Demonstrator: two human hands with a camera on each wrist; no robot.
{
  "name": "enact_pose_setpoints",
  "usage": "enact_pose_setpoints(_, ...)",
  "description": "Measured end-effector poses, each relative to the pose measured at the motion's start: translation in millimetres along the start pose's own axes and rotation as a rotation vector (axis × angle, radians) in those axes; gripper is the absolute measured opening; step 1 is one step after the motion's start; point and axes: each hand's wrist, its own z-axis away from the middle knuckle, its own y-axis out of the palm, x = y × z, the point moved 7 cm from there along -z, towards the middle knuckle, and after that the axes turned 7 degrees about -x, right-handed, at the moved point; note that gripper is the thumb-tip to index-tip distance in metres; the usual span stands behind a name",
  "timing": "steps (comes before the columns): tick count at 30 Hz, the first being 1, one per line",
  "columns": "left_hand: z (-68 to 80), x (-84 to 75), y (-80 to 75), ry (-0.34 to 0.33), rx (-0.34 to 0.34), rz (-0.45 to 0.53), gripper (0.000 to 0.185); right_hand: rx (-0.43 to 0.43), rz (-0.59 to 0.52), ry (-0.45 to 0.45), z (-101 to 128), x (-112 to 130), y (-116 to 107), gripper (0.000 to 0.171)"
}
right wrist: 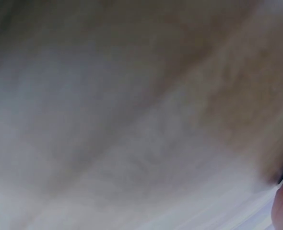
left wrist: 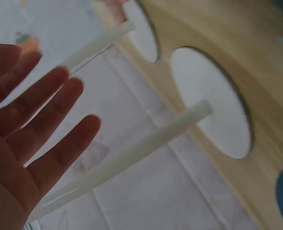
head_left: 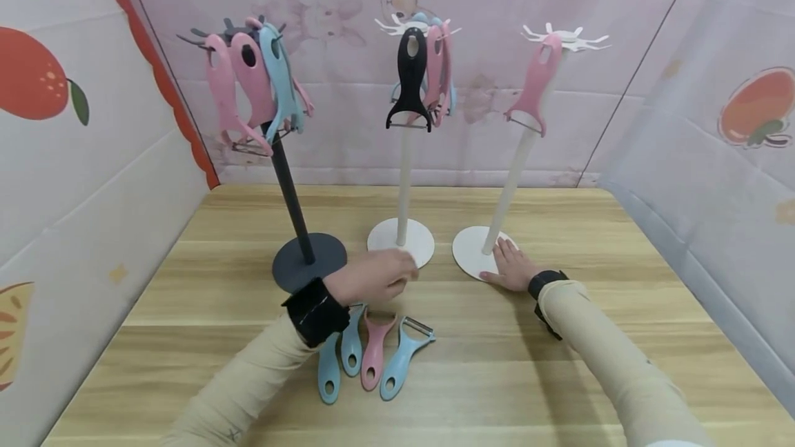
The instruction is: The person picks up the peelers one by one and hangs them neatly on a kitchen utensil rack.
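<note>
White base (head_left: 470, 254) under right hand (head_left: 512, 269)

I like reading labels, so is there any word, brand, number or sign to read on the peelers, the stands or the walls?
None can be read.
The peelers on the table and the white stand under the right hand show no lettering.
The wall sheets bear only pictures: fruit and a rabbit.
The right wrist view is all blur.
</note>
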Motion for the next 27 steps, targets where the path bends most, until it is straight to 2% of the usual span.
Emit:
enact_pose_setpoints(2, 7.4, 0.0, 16.1, -0.007, 0.121, 0.003, 0.018, 0.001, 0.007, -0.005, 0, -2, 2, 0.086)
enact_pose_setpoints(4, 17.3, -0.5, 29.7, -0.013, 0.211, 0.003, 0.015, -0.006, 0.009, -0.014, 0, -1, 2, 0.084)
enact_pose_setpoints(8, 35.5, -4.1, 47.3, 0.041, 0.298, -0.051, 0.011, -0.002, 0.002, -0.018, -3, 5, 4, 0.083)
enact_pose_setpoints(10, 41.4, -6.1, 52.3, 0.067, 0.319, -0.089, 0.013, 0.01, 0.007, -0.008, -3, 7, 4, 0.083)
enact_pose_setpoints(13, 44.7, -6.5, 59.6, 0.07, 0.346, -0.128, 0.016, 0.021, 0.01, -0.005, -2, 8, 3, 0.084)
enact_pose_setpoints(17, 45.8, -9.5, 61.9, 0.078, 0.326, -0.148, 0.017, 0.028, 0.022, -0.006, -1, 8, 3, 0.084)
enact_pose_setpoints(23, 47.7, -11.2, 62.6, 0.054, 0.344, -0.186, 0.024, 0.034, 0.022, 0.003, 0, 4, 2, 0.089)
enact_pose_setpoints(27, 47.1, -13.9, 62.9, 0.08, 0.325, -0.234, 0.026, 0.028, 0.017, 0.01, 1, 0, 0, 0.09)
